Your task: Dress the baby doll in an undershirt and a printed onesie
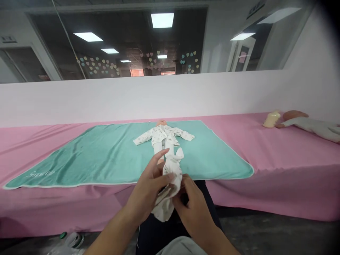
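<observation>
Pinching a white garment [171, 170] between thumbs and fingertips, the left hand [148, 193] and right hand [195, 209] both gripped it just off the mat's [106, 156] near edge. It looked soft, light and limp, best gathered at an opening's edge. A doll [164, 136] lay mid-mat; a bottle [271, 119] lay well right of the mat.

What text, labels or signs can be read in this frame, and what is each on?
On the teal mat, near-left corner, white script: seems to begin "Sm"; the rest is too blurred to read.
On the wall sign, upper left: too small to read.
On the sign over the doorway, upper right: too blurred to read.
On the white garment: no text visible.
</observation>
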Available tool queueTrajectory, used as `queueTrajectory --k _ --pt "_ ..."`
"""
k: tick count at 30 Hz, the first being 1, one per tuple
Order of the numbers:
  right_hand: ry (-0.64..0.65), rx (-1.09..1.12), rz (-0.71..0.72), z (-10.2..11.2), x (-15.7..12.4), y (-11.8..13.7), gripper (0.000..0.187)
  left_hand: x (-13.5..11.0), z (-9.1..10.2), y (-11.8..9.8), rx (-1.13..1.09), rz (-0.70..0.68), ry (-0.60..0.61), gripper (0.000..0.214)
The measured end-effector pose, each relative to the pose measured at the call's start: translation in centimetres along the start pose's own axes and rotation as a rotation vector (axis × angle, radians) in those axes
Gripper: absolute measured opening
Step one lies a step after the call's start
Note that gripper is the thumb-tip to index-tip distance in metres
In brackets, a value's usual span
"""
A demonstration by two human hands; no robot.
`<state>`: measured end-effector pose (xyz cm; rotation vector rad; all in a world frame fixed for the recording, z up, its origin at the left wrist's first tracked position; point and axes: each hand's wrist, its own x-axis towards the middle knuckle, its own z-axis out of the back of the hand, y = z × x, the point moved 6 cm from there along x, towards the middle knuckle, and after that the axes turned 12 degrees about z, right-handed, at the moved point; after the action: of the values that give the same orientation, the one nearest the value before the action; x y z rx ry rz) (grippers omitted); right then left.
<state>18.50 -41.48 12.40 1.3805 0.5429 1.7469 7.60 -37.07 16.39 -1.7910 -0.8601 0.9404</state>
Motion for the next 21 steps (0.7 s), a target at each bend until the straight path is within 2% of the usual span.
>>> queueTrajectory --k 3,5,7,9,11,13,14,16,18,19,21 --pt "0.006 0.225 -0.116 0.3 0.4 -0.3 0.012 -0.4 -0.8 0.0 0.131 -0.014 0.025 0.053" --pt "0.033 0.333 -0.158 0.2 0.6 0.0 0.022 -0.4 -0.7 0.0 0.223 -0.088 -0.032 0.041" --pt "0.045 0.348 -0.174 0.0 0.6 0.2 0.030 -0.3 -0.4 0.2 0.337 -0.180 -0.127 0.031" --pt "0.048 0.288 -0.171 -0.2 0.5 0.1 0.023 -0.4 0.0 0.0 0.484 -0.299 -0.217 0.029" --pt "0.057 0.213 -0.150 0.1 0.5 -0.4 0.014 -1.2 0.6 -1.0 0.624 -0.493 -0.327 0.028" --pt "0.063 0.177 -0.153 1.2 0.6 -1.1 0.016 -2.7 1.4 -2.4 0.683 -0.704 -0.477 0.021" --pt "0.073 0.174 -0.181 2.0 0.6 -1.6 0.019 -3.4 1.9 -3.1 0.661 -0.754 -0.548 0.017" --pt "0.097 0.143 -0.243 3.8 0.9 -2.3 0.025 -4.2 2.8 -3.9 0.534 -0.686 -0.611 0.011" --pt "0.102 0.037 -0.182 5.7 1.5 -1.9 0.029 -4.2 2.8 -4.0 0.366 -0.477 -0.562 0.009" --pt "0.086 -0.042 -0.084 6.4 1.8 -1.0 0.031 -4.1 2.4 -3.9 0.299 -0.380 -0.528 0.009" --pt "0.028 -0.205 0.204 7.3 2.3 1.8 0.036 -4.0 1.5 -3.9 0.231 -0.266 -0.500 0.009"
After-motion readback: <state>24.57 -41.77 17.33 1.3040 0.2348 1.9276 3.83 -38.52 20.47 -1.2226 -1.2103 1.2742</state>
